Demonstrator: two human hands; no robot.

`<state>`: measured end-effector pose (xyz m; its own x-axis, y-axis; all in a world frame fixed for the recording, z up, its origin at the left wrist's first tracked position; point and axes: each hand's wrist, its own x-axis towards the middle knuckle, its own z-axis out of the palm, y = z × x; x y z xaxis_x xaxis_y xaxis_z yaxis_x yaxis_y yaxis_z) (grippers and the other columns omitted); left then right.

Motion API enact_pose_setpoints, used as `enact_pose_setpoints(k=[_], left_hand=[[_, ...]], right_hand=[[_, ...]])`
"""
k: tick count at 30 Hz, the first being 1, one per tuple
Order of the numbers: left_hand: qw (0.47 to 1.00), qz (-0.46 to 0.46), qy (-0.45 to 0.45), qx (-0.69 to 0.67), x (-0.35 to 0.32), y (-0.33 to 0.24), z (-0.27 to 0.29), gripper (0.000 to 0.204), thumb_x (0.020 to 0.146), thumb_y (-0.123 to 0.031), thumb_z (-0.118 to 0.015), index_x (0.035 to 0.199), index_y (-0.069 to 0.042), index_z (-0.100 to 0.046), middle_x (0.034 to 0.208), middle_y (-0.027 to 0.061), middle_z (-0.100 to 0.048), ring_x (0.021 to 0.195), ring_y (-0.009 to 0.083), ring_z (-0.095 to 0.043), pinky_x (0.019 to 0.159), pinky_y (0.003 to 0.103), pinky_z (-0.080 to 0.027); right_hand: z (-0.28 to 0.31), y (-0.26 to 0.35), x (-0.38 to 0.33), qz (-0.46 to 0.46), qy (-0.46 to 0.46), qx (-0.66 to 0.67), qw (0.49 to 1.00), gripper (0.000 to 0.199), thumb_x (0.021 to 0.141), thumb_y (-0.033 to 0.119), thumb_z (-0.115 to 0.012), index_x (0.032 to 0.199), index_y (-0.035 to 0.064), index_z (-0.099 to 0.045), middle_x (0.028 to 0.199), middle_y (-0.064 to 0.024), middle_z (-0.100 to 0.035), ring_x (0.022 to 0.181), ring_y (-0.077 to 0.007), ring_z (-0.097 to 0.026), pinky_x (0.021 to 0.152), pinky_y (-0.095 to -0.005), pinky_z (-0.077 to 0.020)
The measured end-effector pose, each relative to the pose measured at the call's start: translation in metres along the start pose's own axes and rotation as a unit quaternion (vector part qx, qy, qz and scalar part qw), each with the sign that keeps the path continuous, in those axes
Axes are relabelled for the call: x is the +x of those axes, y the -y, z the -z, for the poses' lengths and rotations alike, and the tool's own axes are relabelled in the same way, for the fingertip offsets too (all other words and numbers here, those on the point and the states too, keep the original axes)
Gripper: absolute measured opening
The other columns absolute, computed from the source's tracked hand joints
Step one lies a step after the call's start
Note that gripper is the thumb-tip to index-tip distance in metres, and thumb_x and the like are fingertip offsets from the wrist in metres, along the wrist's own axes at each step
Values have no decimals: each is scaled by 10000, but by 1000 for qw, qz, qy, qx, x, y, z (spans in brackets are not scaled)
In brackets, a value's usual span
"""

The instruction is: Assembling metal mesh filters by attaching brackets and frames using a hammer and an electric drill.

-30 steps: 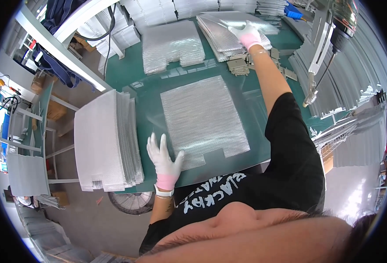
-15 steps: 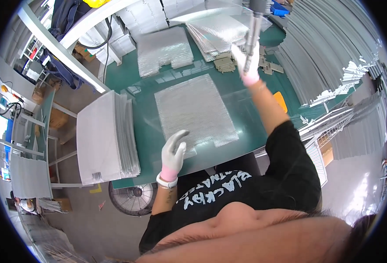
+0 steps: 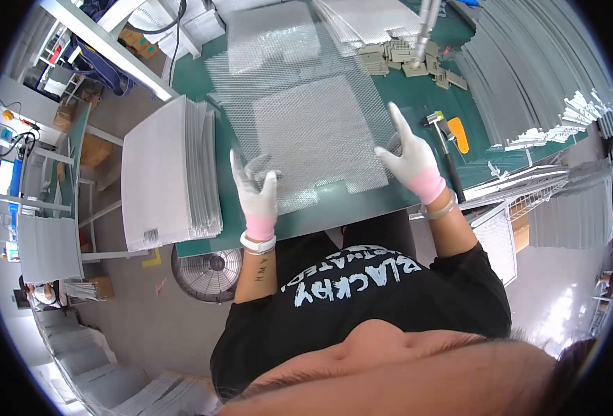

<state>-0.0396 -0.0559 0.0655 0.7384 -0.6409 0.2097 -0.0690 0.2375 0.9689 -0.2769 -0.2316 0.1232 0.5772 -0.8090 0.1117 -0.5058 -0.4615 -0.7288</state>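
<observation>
My left hand (image 3: pixel 256 197), in a white glove with a pink cuff, is open beside the near left part of a large clear ridged sheet (image 3: pixel 228 104). My right hand (image 3: pixel 416 159), gloved alike, is open at the sheet's right edge, index finger stretched forward and thumb pointing inward. The other fingers of both hands look dimmed and partly hidden near the sheet's edges; whether they touch it is unclear. Beneath the clear sheet, a smaller whitish ridged panel (image 3: pixel 313 139) with a notched near edge lies on the green table (image 3: pixel 330 215).
A stack of white panels (image 3: pixel 157 173) stands at the left. Translucent panels (image 3: pixel 271 31) and grey-beige plastic pieces (image 3: pixel 417 68) lie at the back. A metal rod tool (image 3: pixel 428 21) hangs there. A hammer (image 3: pixel 448 156), an orange piece (image 3: pixel 458 135) and grey strips (image 3: pixel 528 76) are at the right.
My right hand has come back from the far side to the near right. The clear ridged sheet now overlies the whitish panel. The hanging tool has shifted, and the hammer has come into sight.
</observation>
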Motion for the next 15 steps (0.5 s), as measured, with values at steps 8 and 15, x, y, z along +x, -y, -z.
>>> enact_pose_setpoints(k=[8, 15], left_hand=[[844, -25, 111, 524, 14, 29, 8, 807, 736, -303, -831, 1410, -40, -473, 1074, 175, -570, 899, 298, -600, 826, 401, -514], [802, 12, 138, 581, 17, 35, 5, 811, 736, -373, -819, 1407, -57, -491, 1075, 178, -578, 915, 295, -621, 819, 400, -521]], right_hand=[[-54, -39, 3, -12, 20, -68, 997, 881, 827, 283, -714, 1548, 105, -241, 925, -234, -675, 867, -408, -665, 786, -448, -529], [-74, -62, -4, -28, 36, -121, 992, 751, 851, 311, -698, 1495, 107, -372, 982, -219, -683, 917, -397, -662, 809, -449, -524]])
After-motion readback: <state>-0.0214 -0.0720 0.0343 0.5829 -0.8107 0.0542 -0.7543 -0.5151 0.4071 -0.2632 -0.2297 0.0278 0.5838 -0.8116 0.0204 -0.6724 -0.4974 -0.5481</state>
